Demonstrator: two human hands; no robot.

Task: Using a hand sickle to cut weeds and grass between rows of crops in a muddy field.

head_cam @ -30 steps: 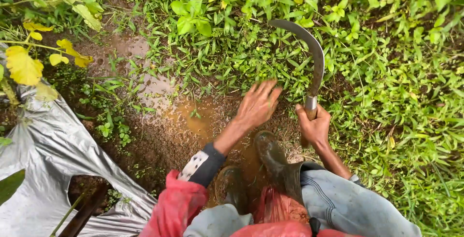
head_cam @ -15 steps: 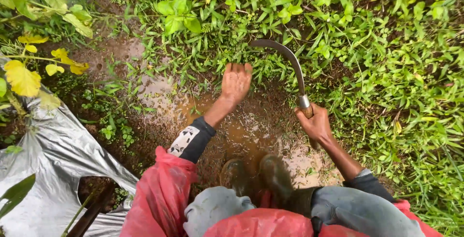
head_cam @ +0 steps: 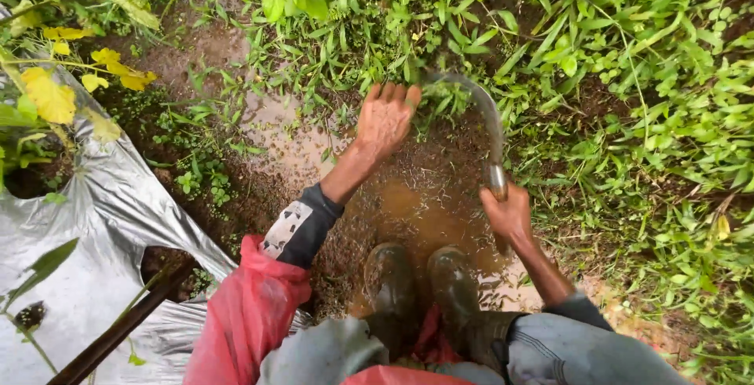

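Note:
My right hand (head_cam: 509,214) grips the handle of a curved metal sickle (head_cam: 479,114), whose blade arcs up and left into the grass (head_cam: 377,47). My left hand (head_cam: 385,118) reaches forward with its fingers spread, pressed into the grass tuft right beside the blade tip. I cannot tell whether it has closed on any stems. Both arms stretch over a muddy bare patch (head_cam: 408,196). My two dark rubber boots (head_cam: 424,283) stand in the mud below my hands.
A grey plastic sheet (head_cam: 94,220) lies at the left with a dark stick (head_cam: 126,326) across it. Yellow and green leaves (head_cam: 55,86) hang at the upper left. Dense weeds (head_cam: 652,118) cover the right side.
Both hands have moved left and forward. The sickle blade has swung from raised over the weeds down into the grass, and my left hand has come to rest on the tuft.

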